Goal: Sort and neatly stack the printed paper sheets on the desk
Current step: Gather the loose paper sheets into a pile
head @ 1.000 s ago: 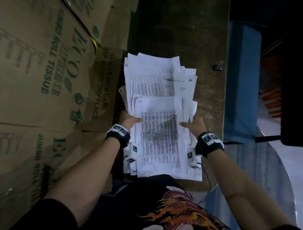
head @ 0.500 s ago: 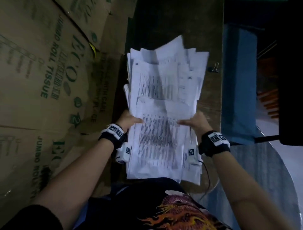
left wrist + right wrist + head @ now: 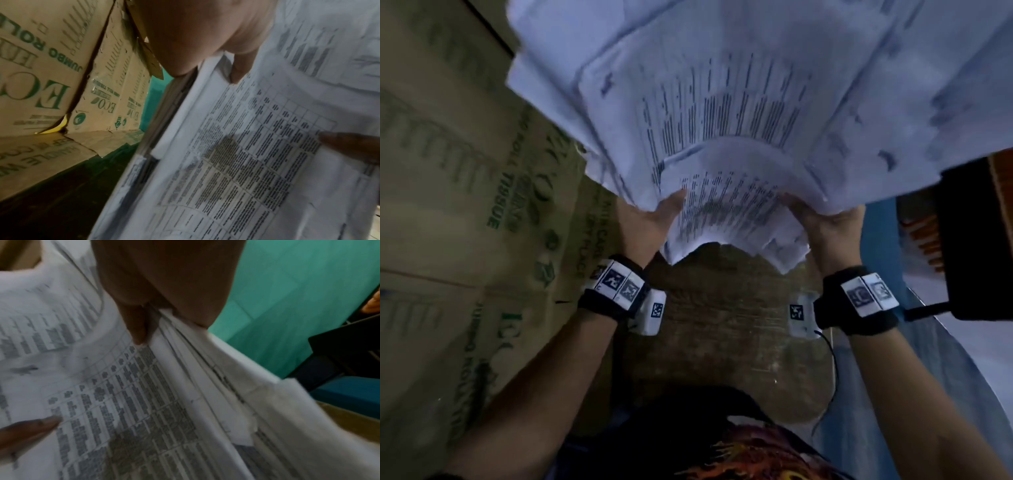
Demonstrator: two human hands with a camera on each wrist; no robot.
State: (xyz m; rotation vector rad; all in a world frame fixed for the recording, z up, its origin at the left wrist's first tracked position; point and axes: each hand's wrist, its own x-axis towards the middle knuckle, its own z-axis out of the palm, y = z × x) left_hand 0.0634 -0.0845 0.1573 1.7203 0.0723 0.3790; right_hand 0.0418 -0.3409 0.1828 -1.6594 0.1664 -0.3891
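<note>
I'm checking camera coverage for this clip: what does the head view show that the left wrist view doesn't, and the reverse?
Only the head view shows both wristbands, the bare wooden desk under the lifted paper stack, and the whole right hand gripping its right side.

Only the left wrist view shows the stack's layered side edge, the table grid printed on the top sheet, and a green wall behind the boxes.

Both show the left hand gripping the stack with its thumb on top, and the cardboard boxes.

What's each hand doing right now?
Left hand: closed on the paper stack, gripping its left edge.
Right hand: closed on the same stack's right edge.
</note>
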